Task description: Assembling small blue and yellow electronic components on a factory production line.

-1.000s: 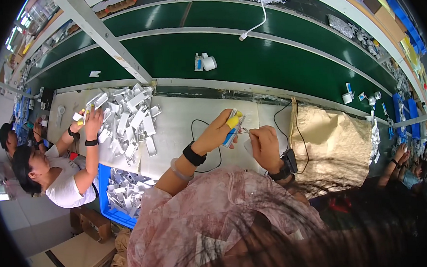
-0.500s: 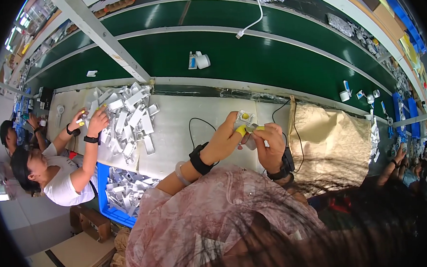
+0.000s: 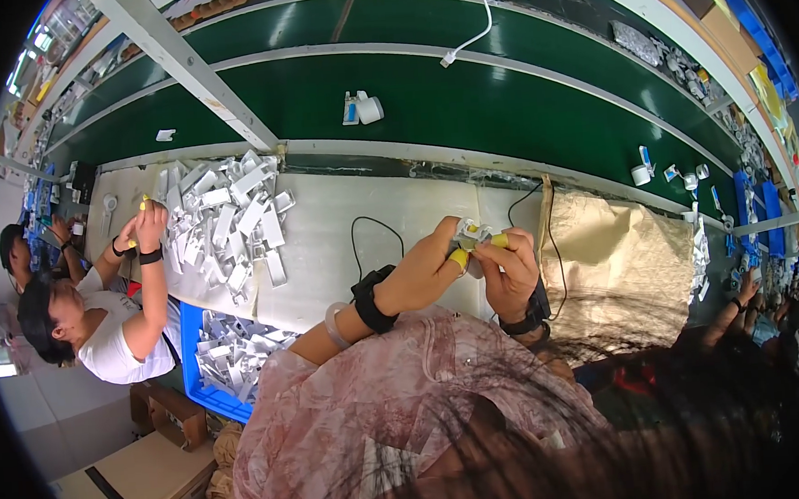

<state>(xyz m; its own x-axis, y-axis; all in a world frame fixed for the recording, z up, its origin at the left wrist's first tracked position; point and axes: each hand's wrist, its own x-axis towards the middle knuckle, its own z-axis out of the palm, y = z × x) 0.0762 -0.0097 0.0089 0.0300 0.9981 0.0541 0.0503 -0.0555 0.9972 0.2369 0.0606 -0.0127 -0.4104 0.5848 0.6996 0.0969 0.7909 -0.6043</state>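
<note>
Over the pale worktop, both my hands meet on a small white plastic part (image 3: 469,231) with a hollow in its top. Thumb and fingers of my left hand (image 3: 424,271) grip its left and near side. From the right, my right hand (image 3: 513,275) pinches it, fingertips on its upper face. Yellow finger covers show on both hands. My fingers hide much of the part, so its full shape cannot be made out. A thin black cable (image 3: 355,238) lies on the worktop left of my hands.
At left, white plastic pieces (image 3: 228,214) lie heaped near a co-worker's hands (image 3: 148,224). A blue crate (image 3: 192,376) of similar pieces stands below. Brown paper (image 3: 611,264) covers the right side. Beyond runs a green conveyor belt (image 3: 519,105) carrying parts; a white cable (image 3: 488,20) hangs above.
My right fingers have moved from the part's near side up onto its top, and the part is turned slightly. The co-worker's hands have moved left from the heap. Parts on the belt have shifted left.
</note>
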